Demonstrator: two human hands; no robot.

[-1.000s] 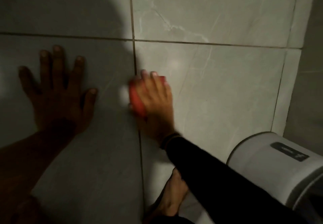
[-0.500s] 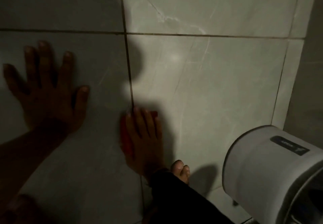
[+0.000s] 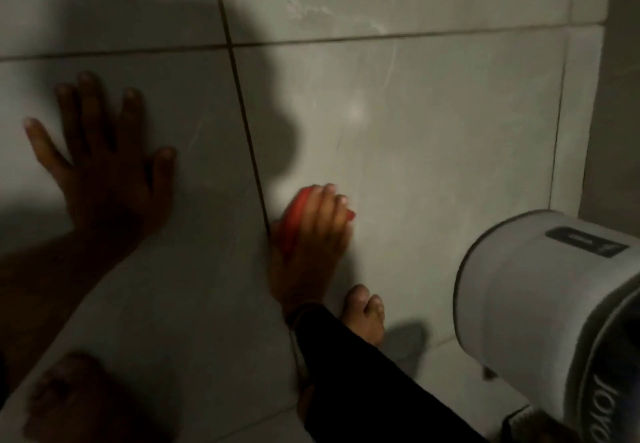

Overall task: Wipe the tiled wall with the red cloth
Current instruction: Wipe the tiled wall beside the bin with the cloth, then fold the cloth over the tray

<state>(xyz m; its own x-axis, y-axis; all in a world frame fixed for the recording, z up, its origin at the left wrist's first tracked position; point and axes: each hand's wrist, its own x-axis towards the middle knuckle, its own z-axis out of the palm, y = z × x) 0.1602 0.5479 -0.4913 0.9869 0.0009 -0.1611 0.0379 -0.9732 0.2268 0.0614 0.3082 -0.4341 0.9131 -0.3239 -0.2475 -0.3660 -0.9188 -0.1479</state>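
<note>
Your right hand (image 3: 311, 235) is pressing the red cloth (image 3: 294, 224) flat against the tiled wall (image 3: 433, 148) just right of the upright grout line (image 3: 249, 138) — your left hand (image 3: 104, 165) is bracing open, fingers spread, well left.

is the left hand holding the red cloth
No, the left hand lies flat and spread on the tiled wall with nothing in it, while the right hand presses the red cloth.
</note>
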